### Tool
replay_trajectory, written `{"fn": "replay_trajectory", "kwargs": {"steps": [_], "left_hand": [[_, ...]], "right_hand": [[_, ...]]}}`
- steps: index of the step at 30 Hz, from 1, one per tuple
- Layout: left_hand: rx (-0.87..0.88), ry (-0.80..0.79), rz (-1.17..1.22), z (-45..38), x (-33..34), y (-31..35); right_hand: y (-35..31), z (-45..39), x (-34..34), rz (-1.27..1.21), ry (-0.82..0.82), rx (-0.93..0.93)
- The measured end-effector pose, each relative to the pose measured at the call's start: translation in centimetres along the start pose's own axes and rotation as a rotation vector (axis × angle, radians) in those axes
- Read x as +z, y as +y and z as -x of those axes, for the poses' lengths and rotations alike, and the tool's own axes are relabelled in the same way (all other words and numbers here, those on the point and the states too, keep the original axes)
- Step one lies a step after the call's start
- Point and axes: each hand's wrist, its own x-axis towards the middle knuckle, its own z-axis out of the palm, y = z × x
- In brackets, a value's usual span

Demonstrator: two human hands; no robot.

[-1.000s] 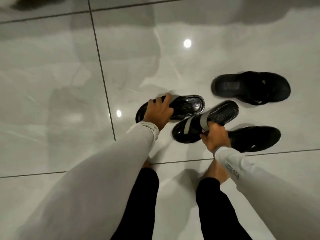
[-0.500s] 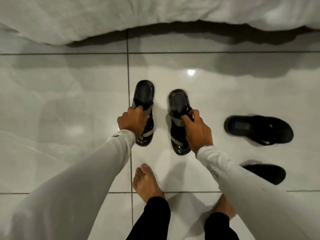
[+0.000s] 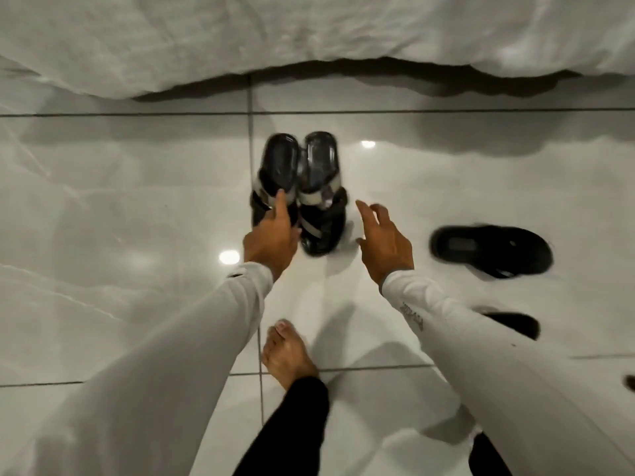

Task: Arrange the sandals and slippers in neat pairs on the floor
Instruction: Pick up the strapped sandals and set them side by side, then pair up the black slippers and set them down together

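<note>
Two black sandals with grey straps stand side by side on the glossy tile floor, heels toward the bed: the left sandal (image 3: 279, 173) and the right sandal (image 3: 321, 194), touching along their inner edges. My left hand (image 3: 273, 235) rests a fingertip on the left sandal's strap, fingers loose, gripping nothing. My right hand (image 3: 383, 240) hovers open just right of the pair, fingers spread, apart from the sandal. A black flip-flop (image 3: 491, 250) lies sideways farther right. Another black flip-flop (image 3: 515, 324) shows partly behind my right sleeve.
A white bedsheet (image 3: 309, 39) hangs over the floor at the top, close behind the sandals' heels. My bare left foot (image 3: 287, 352) stands on the tiles below the pair. A small dark object (image 3: 630, 383) peeks in at the right edge.
Both hands have let go of the grey-strapped sandals, which now sit closer together, touching. My right hand has drawn back to the right and opened.
</note>
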Motion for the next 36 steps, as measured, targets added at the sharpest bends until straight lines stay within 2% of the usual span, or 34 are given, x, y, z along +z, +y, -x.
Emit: {"fn": "replay_trajectory", "kwargs": {"steps": [3, 6, 8, 13, 16, 19, 22, 25, 26, 28, 31, 36], "left_hand": [[0.005, -0.029, -0.015, 6.1, 2.8, 2.3], [-0.045, -0.169, -0.048, 11.1, 7.2, 6.0], [-0.076, -0.24, -0.025, 13.7, 11.1, 9.7], [-0.167, -0.311, 0.137, 17.5, 23.0, 20.2], [-0.152, -0.371, 0.312, 17.8, 30.0, 27.4], [-0.271, -0.308, 0.526, 16.2, 33.9, 33.3], [-0.392, -0.309, 0.669, 13.6, 36.7, 35.9], [-0.452, -0.352, 0.741, 11.5, 38.0, 35.6], [-0.457, -0.335, 0.706, 11.2, 37.6, 35.5], [-0.407, -0.266, 0.456, 10.7, 36.4, 34.8], [-0.224, -0.197, 0.082, 10.0, 33.4, 32.7], [0.005, -0.126, -0.258, 7.8, 29.7, 29.7]], "right_hand": [[7.2, 7.4, -1.3, 0.086, -0.126, 0.134], [15.1, 12.7, -3.7, 0.19, -0.227, 0.243], [20.4, 14.5, -5.3, 0.246, -0.269, 0.252], [30.1, 12.5, -7.0, 0.307, -0.267, 0.088], [33.6, 9.6, -6.8, 0.332, -0.328, -0.097], [36.0, 7.3, -6.6, 0.323, -0.364, -0.275], [37.4, 5.8, -6.7, 0.281, -0.362, -0.28], [38.4, 4.1, -6.5, 0.34, -0.352, -0.188], [38.8, 3.5, -6.2, 0.343, -0.366, -0.153], [39.6, 3.0, -5.7, 0.286, -0.41, -0.096], [40.1, 4.0, -4.6, 0.077, -0.447, 0.011], [38.7, 7.0, -2.5, -0.223, -0.542, 0.084]]}}
